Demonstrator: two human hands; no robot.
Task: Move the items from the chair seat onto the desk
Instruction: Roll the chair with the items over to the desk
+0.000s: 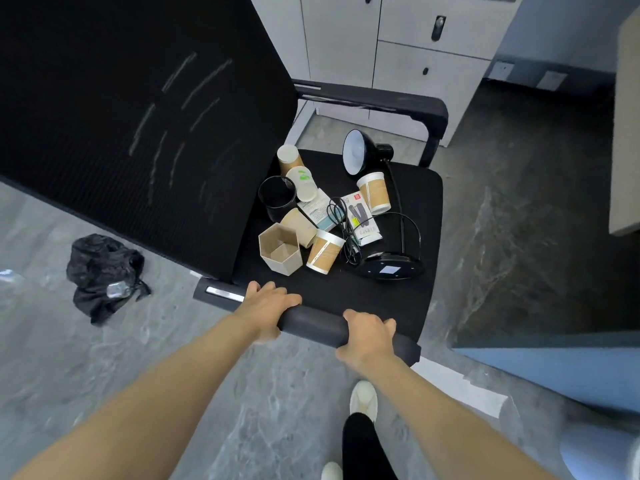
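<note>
A black office chair stands before me, its seat [388, 299] loaded with items. Both of my hands grip the near armrest [311, 323]: my left hand [268, 311] at its left end, my right hand [367, 336] toward its right end. On the seat lie several brown paper cups [324, 250], a hexagonal cardboard holder [279, 248], a black mesh pen cup [277, 197], two small boxes [362, 218], a tangled black cable [341, 220] and a black desk lamp [358, 150] lying on its side with its round base [389, 268] nearest me.
The chair's tall mesh backrest [138, 116] fills the upper left. A crumpled black bag [104, 271] lies on the grey floor at left. White cabinets [398, 46] stand behind the chair. A blue panel [554, 368] and a desk edge [627, 133] are at right.
</note>
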